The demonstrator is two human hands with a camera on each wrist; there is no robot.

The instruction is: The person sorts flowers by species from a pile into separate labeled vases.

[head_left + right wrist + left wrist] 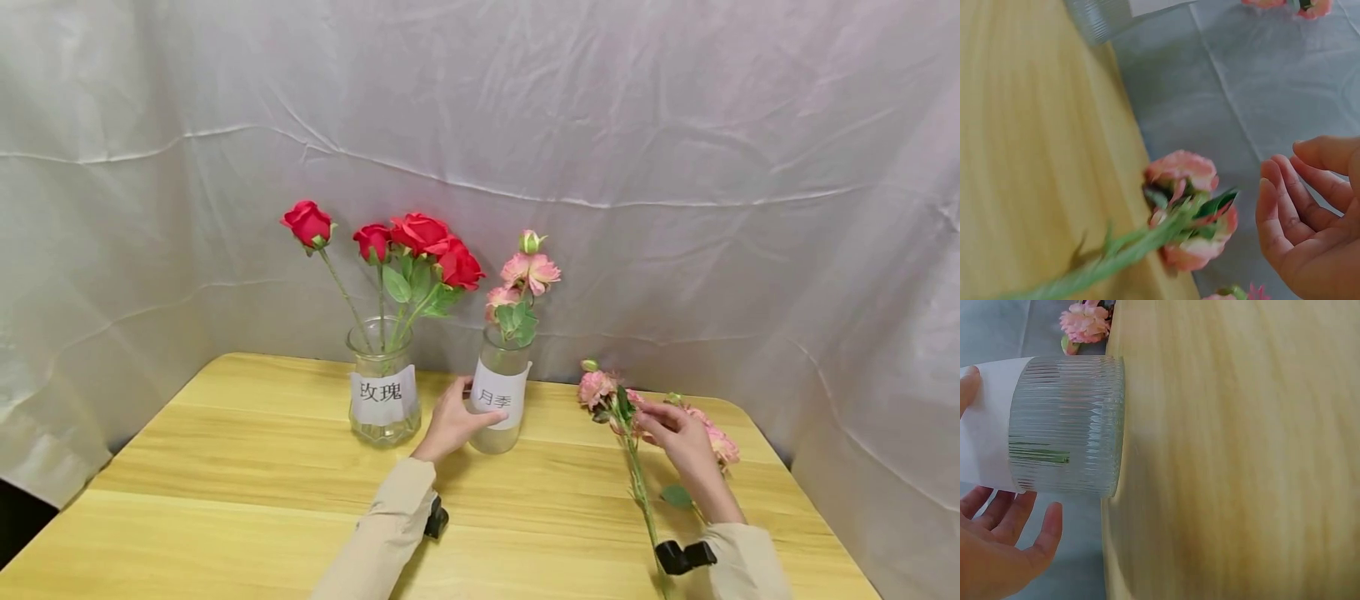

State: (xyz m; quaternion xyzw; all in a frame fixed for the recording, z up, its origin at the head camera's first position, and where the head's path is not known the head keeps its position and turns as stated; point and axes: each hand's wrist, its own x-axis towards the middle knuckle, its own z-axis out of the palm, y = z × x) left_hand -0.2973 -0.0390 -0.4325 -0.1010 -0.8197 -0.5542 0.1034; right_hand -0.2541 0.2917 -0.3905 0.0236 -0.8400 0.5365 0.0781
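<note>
A ribbed glass vase (pixel 498 440) with a white paper label stands on the table with pink flowers (pixel 530 272) in it. My left hand (pixel 453 421) grips it from the left, the thumb lying across the label; in the left wrist view a green stem end shows through the glass (pixel 1094 394). To the right, my right hand (pixel 686 450) is over a long-stemmed pink flower (pixel 597 388) lying on the table. In the right wrist view the fingers of that hand (pixel 1310 231) are loosely bent, apart from the blossoms (pixel 1191 250), with nothing between them.
Left of the gripped vase stands a wider glass jar (pixel 384 432), labelled too, holding several red roses (pixel 420 233). Another pink flower (pixel 722 446) lies beyond the right hand, by a green leaf (pixel 677 497). A grey cloth (pixel 600 125) hangs behind the wooden table (pixel 225 467).
</note>
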